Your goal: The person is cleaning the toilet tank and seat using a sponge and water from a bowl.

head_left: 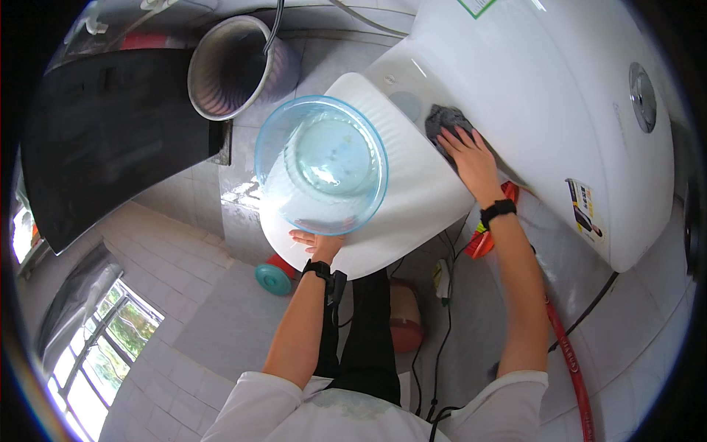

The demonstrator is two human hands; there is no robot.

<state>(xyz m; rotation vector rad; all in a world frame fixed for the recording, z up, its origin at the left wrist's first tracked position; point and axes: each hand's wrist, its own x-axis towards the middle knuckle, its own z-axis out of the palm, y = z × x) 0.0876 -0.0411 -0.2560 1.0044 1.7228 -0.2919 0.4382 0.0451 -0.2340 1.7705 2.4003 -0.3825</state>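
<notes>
The basin, contents unclear, sat on the lid; left hand, fingers apart, at its rim; right hand, fingers spread, covered cloth.

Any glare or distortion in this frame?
Head view, centre: glare spots on the clear blue round plastic basin; head view, lower left: metal-framed glass window partly blown out; head view, rim: fisheye bends straight edges, corners black.
</notes>
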